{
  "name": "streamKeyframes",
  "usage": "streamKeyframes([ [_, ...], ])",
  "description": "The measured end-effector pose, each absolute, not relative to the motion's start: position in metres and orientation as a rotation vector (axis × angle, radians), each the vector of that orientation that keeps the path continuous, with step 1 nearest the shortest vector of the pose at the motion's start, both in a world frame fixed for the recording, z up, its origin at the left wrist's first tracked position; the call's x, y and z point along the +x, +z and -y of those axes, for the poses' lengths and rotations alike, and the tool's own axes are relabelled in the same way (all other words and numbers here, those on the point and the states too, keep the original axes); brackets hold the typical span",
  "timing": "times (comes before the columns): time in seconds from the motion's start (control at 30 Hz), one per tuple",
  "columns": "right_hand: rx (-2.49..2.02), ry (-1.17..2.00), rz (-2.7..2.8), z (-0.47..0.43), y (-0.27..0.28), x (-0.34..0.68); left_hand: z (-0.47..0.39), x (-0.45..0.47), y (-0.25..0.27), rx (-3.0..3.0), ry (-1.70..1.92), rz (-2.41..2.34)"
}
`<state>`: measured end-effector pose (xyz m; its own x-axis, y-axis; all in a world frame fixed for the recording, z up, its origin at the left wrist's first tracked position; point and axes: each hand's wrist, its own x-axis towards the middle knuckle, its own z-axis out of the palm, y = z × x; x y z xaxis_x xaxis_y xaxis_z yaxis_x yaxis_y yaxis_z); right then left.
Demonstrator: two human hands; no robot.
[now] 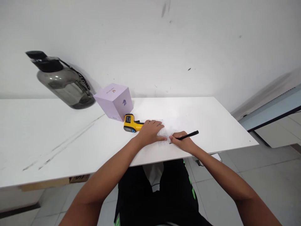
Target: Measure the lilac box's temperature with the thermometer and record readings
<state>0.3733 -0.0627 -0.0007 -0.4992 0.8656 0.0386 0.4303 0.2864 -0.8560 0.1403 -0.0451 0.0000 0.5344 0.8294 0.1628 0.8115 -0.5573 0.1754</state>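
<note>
A black pen (pixel 188 135) sits in my right hand (pixel 182 142), pinched between thumb and fingers with its tip down at a small sheet of white paper (pixel 167 131). Faint marks or print show on the paper, too small to read. My left hand (pixel 151 132) lies over the sheet's left part, thumb spread from the fingers. Just left of that hand, a yellow and black infrared thermometer (pixel 131 123) rests on the white table; the end of its handle is hidden by the hand, and I cannot tell whether they touch.
Behind the thermometer stands a lilac box (pixel 115 102). A grey see-through bottle (pixel 66 83) with a black lid is farther left, against the wall (pixel 164 47). The white table (pixel 199 116) ends at its right edge, with a light blue panel (pixel 270 108) beyond.
</note>
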Motion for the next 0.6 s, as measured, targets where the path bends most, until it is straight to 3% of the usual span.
streamKeyframes([
  [0.6,-1.171,1.132,2.054,0.0629,-0.0008,0.3730,0.0478,0.1429,0.0062,2.686,0.294,-1.445],
])
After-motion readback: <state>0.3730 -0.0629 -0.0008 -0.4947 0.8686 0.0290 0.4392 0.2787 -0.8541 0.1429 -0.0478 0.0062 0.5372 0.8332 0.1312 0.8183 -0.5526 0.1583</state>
